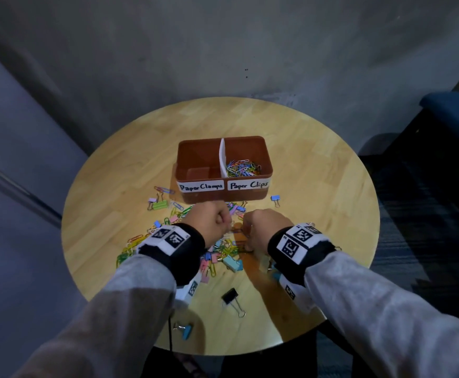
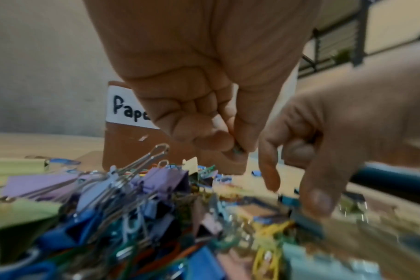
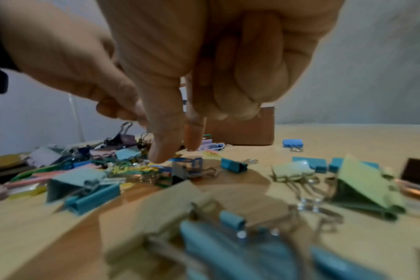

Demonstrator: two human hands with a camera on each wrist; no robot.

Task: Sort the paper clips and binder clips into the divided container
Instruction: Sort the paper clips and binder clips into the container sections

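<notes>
1. Picking through the mixed pile (image 1: 223, 249) on the round table (image 1: 318, 165), I have both hands low over it, just in front of the container (image 1: 224, 196).
2. My left hand (image 1: 214, 225) is curled, thumb and fingertips (image 2: 213, 140) pinching something tiny; likely a paper clip, too blurred to confirm.
3. My right hand (image 1: 264, 227) has thumb and forefinger reaching down into the clips, other fingers tucked; whether it grips anything yet, I cannot tell.
4. Paper clips (image 1: 243, 168) fill the right compartment, labelled "Paper Clips".
5. Left "Paper Clamps" compartment looks empty, so binder clips, such as the black one (image 1: 229, 296), remain on the table.
</notes>
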